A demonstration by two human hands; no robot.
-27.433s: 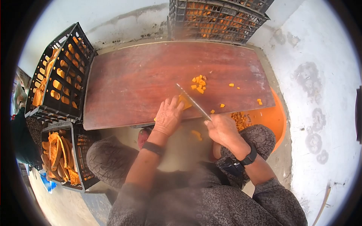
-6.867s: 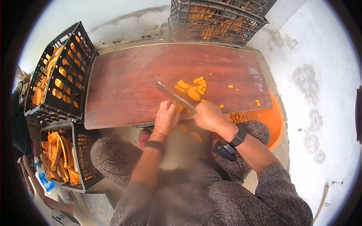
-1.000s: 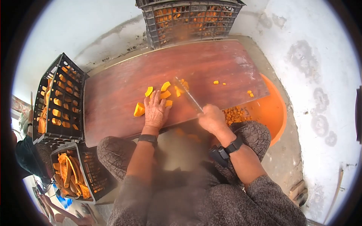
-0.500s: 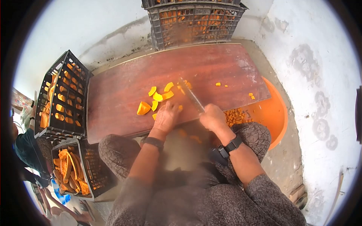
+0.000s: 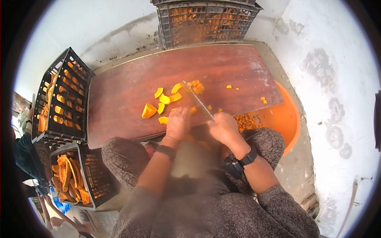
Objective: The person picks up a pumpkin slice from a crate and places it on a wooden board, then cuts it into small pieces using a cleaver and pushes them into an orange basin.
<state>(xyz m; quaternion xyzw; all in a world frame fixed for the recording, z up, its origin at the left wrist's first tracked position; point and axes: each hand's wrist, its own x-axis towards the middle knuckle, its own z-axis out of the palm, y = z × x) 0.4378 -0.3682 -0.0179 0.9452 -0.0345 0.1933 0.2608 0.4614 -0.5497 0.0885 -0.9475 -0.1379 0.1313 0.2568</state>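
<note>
Left hand (image 5: 178, 122) moved toward three o'clock, off the orange slices (image 5: 175, 97), fingers bent, can't tell if gripping, right hand (image 5: 224, 128) wrapped around the knife (image 5: 199, 101), slices on the red worktop (image 5: 127, 91) at left hand's eleven o'clock, orange tub (image 5: 286, 121) at right hand's three o'clock

A knife (image 5: 198, 100) slants over the table (image 5: 123, 87), tip forward-left. Curved orange chunks (image 5: 175, 97) lie left of it; small cubes (image 5: 198, 87) cluster beside its tip.
</note>
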